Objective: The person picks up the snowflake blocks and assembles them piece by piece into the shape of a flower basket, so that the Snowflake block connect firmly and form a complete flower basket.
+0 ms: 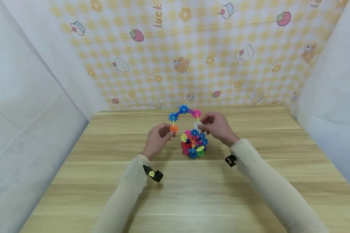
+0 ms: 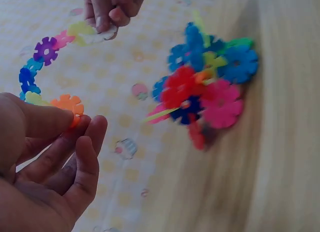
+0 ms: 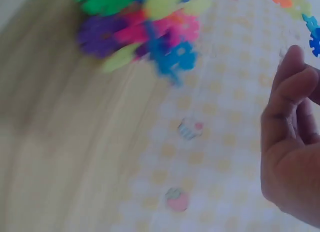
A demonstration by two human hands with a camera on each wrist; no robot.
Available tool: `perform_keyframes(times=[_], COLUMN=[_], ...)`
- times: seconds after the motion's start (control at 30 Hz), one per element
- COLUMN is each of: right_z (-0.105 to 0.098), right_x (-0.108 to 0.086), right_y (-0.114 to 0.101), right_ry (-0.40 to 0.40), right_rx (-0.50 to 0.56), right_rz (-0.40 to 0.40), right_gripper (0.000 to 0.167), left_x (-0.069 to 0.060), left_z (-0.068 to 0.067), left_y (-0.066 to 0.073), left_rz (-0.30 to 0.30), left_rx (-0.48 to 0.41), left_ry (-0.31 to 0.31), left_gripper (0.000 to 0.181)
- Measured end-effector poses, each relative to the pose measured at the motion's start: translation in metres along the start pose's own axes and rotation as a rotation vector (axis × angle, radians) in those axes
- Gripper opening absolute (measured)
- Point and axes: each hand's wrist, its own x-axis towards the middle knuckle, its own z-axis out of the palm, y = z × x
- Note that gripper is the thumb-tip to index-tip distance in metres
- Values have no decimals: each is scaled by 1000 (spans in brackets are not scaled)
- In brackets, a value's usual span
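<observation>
An arched chain of notched plastic snowflake discs (image 1: 183, 109), in blue, purple, pink and yellow, is held up above the table. My left hand (image 1: 158, 138) pinches the orange disc (image 2: 69, 105) at one end between thumb and fingers. At the other end, my right hand (image 1: 219, 127) pinches the white disc (image 1: 197, 125). Below the arch and between the hands, a cluster of joined snowflake discs (image 1: 193, 152) stands on the table, apart from both hands in the left wrist view. In the right wrist view, the right fingertips' grip is hidden.
The wood-grain table (image 1: 175, 200) ends at a yellow checked cloth (image 1: 204, 74) hanging behind it. White sheets (image 1: 26, 97) hang at both sides. Each wrist wears a black strap (image 1: 153, 173).
</observation>
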Motion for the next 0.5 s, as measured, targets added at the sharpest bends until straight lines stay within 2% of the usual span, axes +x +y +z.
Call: perform_keyframes(times=[0.1,0.2,0.37,0.5], right_z=[-7,-9,-10,-11], right_x=[-7,-8,-5,-4], right_y=[17,30,46,53], right_ry=[18,22,39,48], right_rx=[-8,-17,-17,-20], right_rz=[6,8,-15,-26], right_gripper=[10,11,12,11], left_x=[2,5,5,1], left_z=[15,23,29,31], left_y=[-4,-7,-6,-5], left_rz=[22,40,41,34], left_rx=[50,106,158,159], left_ry=[-21,5,56,58], left_gripper=[16,15,14,14])
